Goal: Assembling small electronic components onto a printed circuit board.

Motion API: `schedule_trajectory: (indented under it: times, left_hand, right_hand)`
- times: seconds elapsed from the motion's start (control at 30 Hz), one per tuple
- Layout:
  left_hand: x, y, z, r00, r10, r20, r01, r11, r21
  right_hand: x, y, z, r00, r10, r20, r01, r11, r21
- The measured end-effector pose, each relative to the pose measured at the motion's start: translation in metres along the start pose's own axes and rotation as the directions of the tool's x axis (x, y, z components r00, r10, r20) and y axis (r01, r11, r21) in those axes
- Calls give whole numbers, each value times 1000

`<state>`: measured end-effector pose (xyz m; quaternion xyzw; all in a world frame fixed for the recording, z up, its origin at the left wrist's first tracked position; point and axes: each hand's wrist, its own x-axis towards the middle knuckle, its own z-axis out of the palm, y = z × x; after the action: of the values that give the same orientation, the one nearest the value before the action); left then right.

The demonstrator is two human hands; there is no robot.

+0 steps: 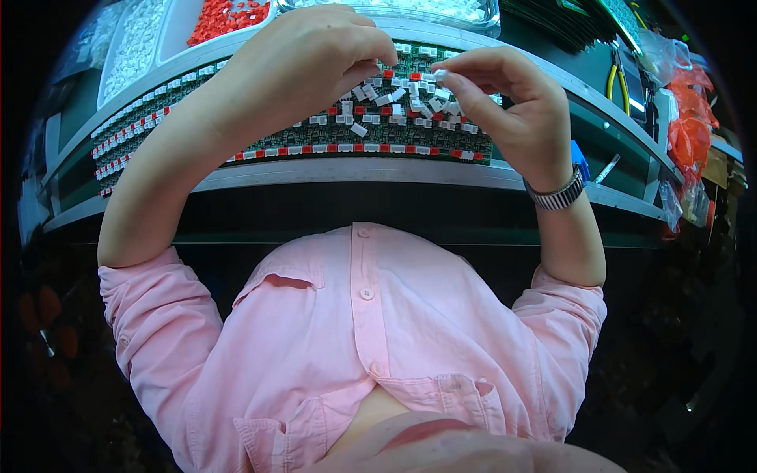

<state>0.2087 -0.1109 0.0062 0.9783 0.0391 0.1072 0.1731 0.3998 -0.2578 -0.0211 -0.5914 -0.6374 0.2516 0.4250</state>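
Green circuit boards (272, 142) lie in long rows, lined with small white and red plastic connectors. A loose heap of white connectors (426, 102) rests on top of them, between and below my hands. My right hand (516, 98) pinches a single white connector (440, 75) between thumb and fingertips, just above the heap's right side. Over the boards to the left of the heap, my left hand (327, 51) is curled with thumb and forefinger close together. Whatever it may hold is hidden by the fingers.
A metal rail (331, 170) runs along the boards' near edge. Behind them stand trays of red pieces (229, 20) and white pieces (136, 55), plus a clear tub (493, 20). To the right are yellow-handled pliers (618, 85) and an orange plastic bag (691, 114).
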Motion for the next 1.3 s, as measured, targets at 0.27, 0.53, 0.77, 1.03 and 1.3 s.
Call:
schedule_trajectory:
  times: [0.27, 0.53, 0.77, 1.03, 1.3]
  left_hand:
    - [-1, -2, 3, 999, 5, 36, -5, 1000, 18]
    - [-32, 3, 9, 993, -89, -73, 95, 992, 81]
    - [-36, 6, 11, 985, -153, -76, 155, 988, 21]
    - [-40, 9, 6, 976, -202, -85, 193, 976, -106]
    - [-29, 15, 2, 973, -178, -150, 151, 973, -173]
  right_hand:
    - [-5, 15, -4, 991, 77, -113, -24, 912, 410]
    - [1, 11, -12, 992, 124, -10, -119, 967, 227]
    - [5, 19, -18, 999, -42, 32, 41, 999, 32]
    - [12, 14, -21, 968, -196, 159, 244, 889, -389]
    - [20, -4, -26, 930, -197, 309, 356, 690, -630]
